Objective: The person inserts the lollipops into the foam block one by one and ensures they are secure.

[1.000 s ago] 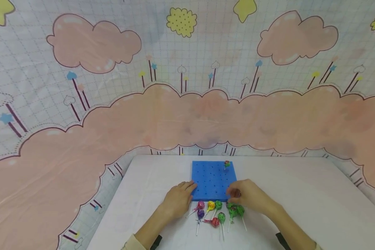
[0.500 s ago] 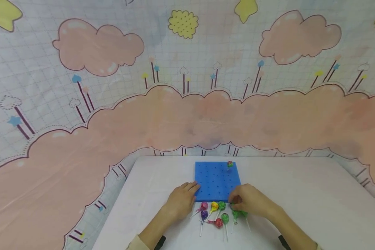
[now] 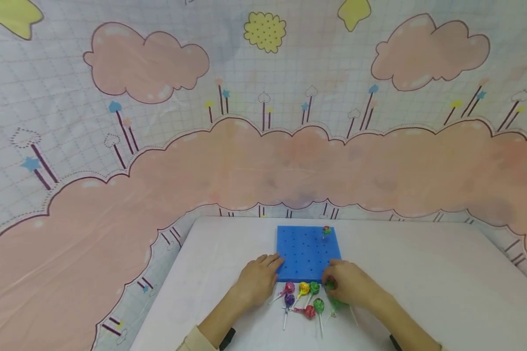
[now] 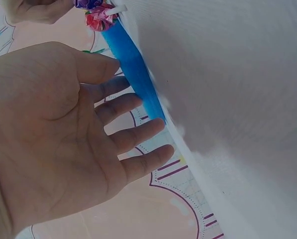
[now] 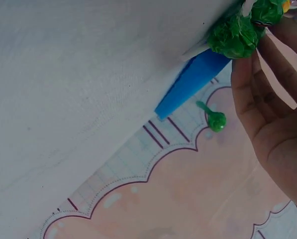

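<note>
Board (image 3: 292,261), just the one, blue and dotted with tiny holes, lying in the lower middle of the frame. Standing in its upper right corner: one red-and-green lollipop (image 3: 327,230). Below its lower edge, six loose ones easy to count: one pink lollipop (image 3: 290,287), one yellow lollipop (image 3: 304,288), one purple lollipop (image 3: 289,299), one red lollipop (image 3: 309,312) and two green lollipops (image 3: 318,305). A bit further right, at least two more greens (image 3: 335,303), partly covered by the right hand (image 3: 353,282), so can't give an exact number there. Fingers of that hand curled right at those greens, but honestly can't tell whether clamped on any. Left hand (image 3: 258,279) well apart from it, fingers straight and spread, resting at the board's left edge. All on one white table (image 3: 421,282), with two separate pink clouds (image 3: 147,63) on the backdrop (image 3: 316,161), upper left and upper right.
</note>
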{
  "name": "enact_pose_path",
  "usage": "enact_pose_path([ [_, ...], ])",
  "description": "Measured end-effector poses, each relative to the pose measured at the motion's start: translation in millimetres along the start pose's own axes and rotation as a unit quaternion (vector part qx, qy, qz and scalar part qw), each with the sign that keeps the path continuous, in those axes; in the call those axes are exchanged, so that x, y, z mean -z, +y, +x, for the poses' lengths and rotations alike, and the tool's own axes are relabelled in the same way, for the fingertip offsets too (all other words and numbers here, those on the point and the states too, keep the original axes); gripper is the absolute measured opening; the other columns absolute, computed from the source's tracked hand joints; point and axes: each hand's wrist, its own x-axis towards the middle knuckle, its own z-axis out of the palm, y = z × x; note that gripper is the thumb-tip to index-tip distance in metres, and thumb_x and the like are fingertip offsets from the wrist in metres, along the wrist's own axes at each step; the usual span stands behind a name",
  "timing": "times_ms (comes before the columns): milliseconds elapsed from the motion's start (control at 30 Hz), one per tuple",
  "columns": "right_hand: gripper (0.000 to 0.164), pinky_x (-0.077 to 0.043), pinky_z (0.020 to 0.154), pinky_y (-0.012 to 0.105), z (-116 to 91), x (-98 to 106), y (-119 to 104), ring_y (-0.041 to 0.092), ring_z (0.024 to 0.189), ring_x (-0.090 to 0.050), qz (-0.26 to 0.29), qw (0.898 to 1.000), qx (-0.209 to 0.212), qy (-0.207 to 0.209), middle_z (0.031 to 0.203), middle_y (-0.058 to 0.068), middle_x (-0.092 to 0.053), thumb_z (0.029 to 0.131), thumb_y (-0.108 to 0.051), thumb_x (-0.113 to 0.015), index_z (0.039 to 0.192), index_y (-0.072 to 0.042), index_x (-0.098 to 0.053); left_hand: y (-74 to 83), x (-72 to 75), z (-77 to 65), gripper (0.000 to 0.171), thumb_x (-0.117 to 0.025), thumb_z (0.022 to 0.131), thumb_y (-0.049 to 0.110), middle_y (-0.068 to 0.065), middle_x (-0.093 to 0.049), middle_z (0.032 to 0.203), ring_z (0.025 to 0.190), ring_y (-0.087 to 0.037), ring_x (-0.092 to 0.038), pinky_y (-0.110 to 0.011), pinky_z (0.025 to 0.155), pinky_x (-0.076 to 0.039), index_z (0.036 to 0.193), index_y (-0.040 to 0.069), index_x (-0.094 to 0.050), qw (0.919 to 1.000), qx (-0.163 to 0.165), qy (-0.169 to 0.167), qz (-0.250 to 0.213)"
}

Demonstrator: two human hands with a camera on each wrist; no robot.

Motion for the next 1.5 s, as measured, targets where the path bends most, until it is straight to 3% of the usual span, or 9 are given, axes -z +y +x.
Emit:
enact_pose_path([
  [367,0.017,-0.057,0.073,0.028,-2.6,-5.0,-5.9,0.009,0.078,-0.054,-0.006,1.0,-0.015,0.005,0.089,-0.009,-0.058,0.081,-0.01,-0.088,0.091,-0.017,-0.077,2.8,1.5,-0.9,0.047,-0.056,0.108,0.028,-0.006,-0.051,0.158,0.141,-0.033,-0.052,-0.051,0.111,-0.048,0.153,0.015,-0.052,1.0,0.0,-0.005,0.002],
  [933,0.017,-0.054,0.068,0.024,0.9,-1.5,-7.6,0.01,0.078,-0.053,0.011,1.0,-0.01,-0.008,0.088,-0.009,-0.057,0.083,-0.012,-0.087,0.091,-0.018,-0.074,-0.5,-0.9,0.4,0.047,-0.055,0.109,0.03,-0.005,-0.051,0.158,0.142,-0.032,-0.051,-0.051,0.111,-0.048,0.154,0.016,-0.052,0.9999,0.005,-0.007,0.01],
  [1267,0.018,-0.053,0.068,0.022,-0.1,1.6,-7.1,0.007,0.077,-0.053,0.008,1.0,0.007,0.012,0.092,-0.009,-0.061,0.081,-0.013,-0.087,0.097,-0.015,-0.077,1.5,2.8,-0.1,0.047,-0.057,0.108,0.027,-0.006,-0.053,0.156,0.14,-0.032,-0.053,-0.051,0.11,-0.049,0.152,0.014,-0.054,1.0,-0.001,-0.001,0.007],
  [1500,0.022,-0.049,0.06,0.02,-0.1,1.5,-3.1,0.006,0.074,-0.051,0.034,0.998,0.047,0.033,0.09,-0.008,-0.059,0.08,-0.012,-0.087,0.101,-0.01,-0.08,1.4,1.6,1.1,0.047,-0.056,0.108,0.028,-0.006,-0.052,0.157,0.138,-0.031,-0.054,-0.05,0.109,-0.05,0.153,0.015,-0.053,0.9999,0.0,-0.002,0.012],
])
